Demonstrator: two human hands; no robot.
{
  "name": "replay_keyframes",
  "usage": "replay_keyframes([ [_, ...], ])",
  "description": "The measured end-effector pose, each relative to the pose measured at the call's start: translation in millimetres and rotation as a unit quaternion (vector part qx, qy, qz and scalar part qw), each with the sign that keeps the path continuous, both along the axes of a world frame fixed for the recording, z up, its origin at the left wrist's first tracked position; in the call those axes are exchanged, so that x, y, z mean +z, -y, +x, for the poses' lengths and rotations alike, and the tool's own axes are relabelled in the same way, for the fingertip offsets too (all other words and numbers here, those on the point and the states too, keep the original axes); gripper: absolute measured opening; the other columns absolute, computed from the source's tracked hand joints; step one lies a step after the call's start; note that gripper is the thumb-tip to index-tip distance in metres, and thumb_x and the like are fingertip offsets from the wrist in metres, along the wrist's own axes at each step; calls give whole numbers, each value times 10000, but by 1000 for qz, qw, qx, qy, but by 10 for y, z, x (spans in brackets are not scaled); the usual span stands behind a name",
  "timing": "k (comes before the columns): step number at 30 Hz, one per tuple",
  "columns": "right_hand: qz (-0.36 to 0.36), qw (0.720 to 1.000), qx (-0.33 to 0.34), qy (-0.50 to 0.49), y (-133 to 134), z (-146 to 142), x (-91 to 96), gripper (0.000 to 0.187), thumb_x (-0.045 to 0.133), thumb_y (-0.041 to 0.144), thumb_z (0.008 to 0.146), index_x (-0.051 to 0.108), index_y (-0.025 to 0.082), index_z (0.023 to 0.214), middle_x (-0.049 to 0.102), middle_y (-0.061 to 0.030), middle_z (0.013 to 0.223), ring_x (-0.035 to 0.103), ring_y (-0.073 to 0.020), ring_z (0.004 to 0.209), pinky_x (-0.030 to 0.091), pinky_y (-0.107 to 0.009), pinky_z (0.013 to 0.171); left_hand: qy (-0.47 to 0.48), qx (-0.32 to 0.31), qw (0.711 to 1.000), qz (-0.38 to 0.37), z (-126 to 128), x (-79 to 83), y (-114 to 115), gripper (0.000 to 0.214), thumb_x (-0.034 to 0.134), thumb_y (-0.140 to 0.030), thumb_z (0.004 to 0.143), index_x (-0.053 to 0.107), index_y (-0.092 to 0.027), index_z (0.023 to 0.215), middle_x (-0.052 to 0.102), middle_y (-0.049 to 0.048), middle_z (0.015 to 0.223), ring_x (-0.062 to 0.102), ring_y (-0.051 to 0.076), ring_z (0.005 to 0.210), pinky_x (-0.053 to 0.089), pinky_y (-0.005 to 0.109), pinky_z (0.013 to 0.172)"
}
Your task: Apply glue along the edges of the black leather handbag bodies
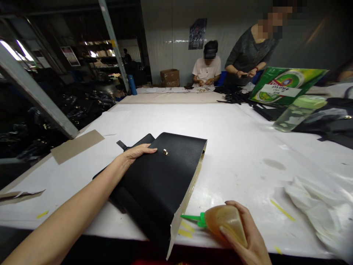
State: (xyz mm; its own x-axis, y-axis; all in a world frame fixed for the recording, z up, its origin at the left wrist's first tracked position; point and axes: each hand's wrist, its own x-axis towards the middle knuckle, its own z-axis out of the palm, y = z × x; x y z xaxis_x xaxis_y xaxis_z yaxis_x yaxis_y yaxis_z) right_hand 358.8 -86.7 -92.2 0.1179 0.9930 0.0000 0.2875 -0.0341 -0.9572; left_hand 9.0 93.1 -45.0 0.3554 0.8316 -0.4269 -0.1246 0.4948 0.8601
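Note:
A black leather bag (160, 176) with a small gold clasp (165, 151) lies tilted over the near part of the table. My left hand (140, 151) grips it at its far left side, thumb on top and fingers mostly hidden behind the leather. Along its right side runs a raw, pale edge (190, 187) that looks wet or shiny in places. My right hand (248, 228) is closed round a squeeze bottle (224, 222) of amber liquid, held on its side. The bottle's green nozzle (191, 218) points left, its tip at the lower part of that pale edge.
White sheeting covers the table (220, 121). A crumpled white cloth (317, 209) lies at right, a brown card piece (77, 146) at left. Back right are a clear bottle (296, 115), a green box (286, 85) and black strips (237, 95). Two people are at the far end.

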Motion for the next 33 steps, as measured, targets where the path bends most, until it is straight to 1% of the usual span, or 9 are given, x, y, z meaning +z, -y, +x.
replay_keyframes([
  [4, 2, 996, 82, -29, 46, -32, -53, 518, 643, 543, 717, 514, 260, 1131, 600, -19, 1076, 594, -241, 942, 457, -270, 792, 1, 1, 1000, 2, -17, -36, -11, 314, 752, -215, 692, 642, -125, 972, 734, 113, 888, 698, 200, 735, 559, 294, 713],
  [5, -2, 997, 79, -25, 39, -35, -51, 518, 637, 540, 723, 509, 257, 1137, 598, -21, 1079, 591, -243, 952, 457, -269, 792, 1, 1, 1000, 3, -19, -44, -12, 316, 751, -211, 693, 643, -126, 977, 733, 111, 897, 698, 200, 739, 561, 297, 717],
  [10, -3, 1000, -13, 11, -31, -32, 3, 476, 637, 503, 740, 506, 251, 1122, 577, -23, 1116, 554, -248, 1027, 435, -267, 856, 0, 2, 1000, 2, -24, -69, -11, 289, 731, -207, 718, 642, -131, 982, 733, 101, 892, 697, 186, 739, 561, 276, 704],
  [15, 3, 997, 69, -20, 29, -46, -23, 484, 666, 486, 697, 537, 268, 1110, 602, -16, 1084, 596, -249, 961, 454, -280, 843, 3, -1, 1000, 0, -12, -70, -14, 289, 736, -202, 711, 646, -131, 976, 734, 105, 898, 698, 195, 747, 562, 295, 718],
  [19, -12, 1000, 8, -1, 15, -14, -6, 462, 644, 491, 739, 515, 266, 1123, 590, -12, 1091, 581, -232, 968, 448, -260, 836, 2, 0, 1000, -1, 0, -65, -20, 307, 741, -202, 704, 646, -131, 988, 733, 109, 919, 698, 196, 756, 558, 290, 724],
  [20, -12, 1000, 9, -1, 14, -7, -3, 467, 645, 494, 738, 513, 265, 1124, 590, -13, 1089, 582, -232, 967, 452, -258, 825, 1, 0, 1000, -2, 0, -65, -23, 297, 737, -201, 708, 646, -130, 982, 734, 109, 910, 698, 193, 749, 558, 285, 717],
  [24, 1, 997, 68, -18, 27, 14, -13, 495, 665, 502, 708, 523, 262, 1117, 599, -20, 1084, 591, -245, 972, 473, -259, 769, 1, 0, 1000, -1, -6, -78, -34, 299, 730, -198, 714, 648, -129, 994, 734, 108, 919, 698, 196, 757, 561, 292, 724],
  [29, -3, 998, 58, -3, -2, 60, -6, 483, 662, 479, 735, 503, 264, 1136, 570, -17, 1120, 566, -225, 1005, 433, -255, 860, 3, 3, 1000, -4, -1, -94, -34, 311, 737, -189, 705, 653, -122, 997, 733, 109, 919, 698, 199, 748, 565, 297, 721],
  [33, -5, 996, 90, -27, 16, 42, 2, 500, 677, 493, 714, 509, 266, 1127, 598, -25, 1092, 595, -240, 964, 478, -256, 742, 4, 9, 1000, -11, 16, -80, -43, 319, 738, -182, 703, 649, -120, 1003, 730, 118, 938, 699, 205, 757, 566, 301, 721],
])
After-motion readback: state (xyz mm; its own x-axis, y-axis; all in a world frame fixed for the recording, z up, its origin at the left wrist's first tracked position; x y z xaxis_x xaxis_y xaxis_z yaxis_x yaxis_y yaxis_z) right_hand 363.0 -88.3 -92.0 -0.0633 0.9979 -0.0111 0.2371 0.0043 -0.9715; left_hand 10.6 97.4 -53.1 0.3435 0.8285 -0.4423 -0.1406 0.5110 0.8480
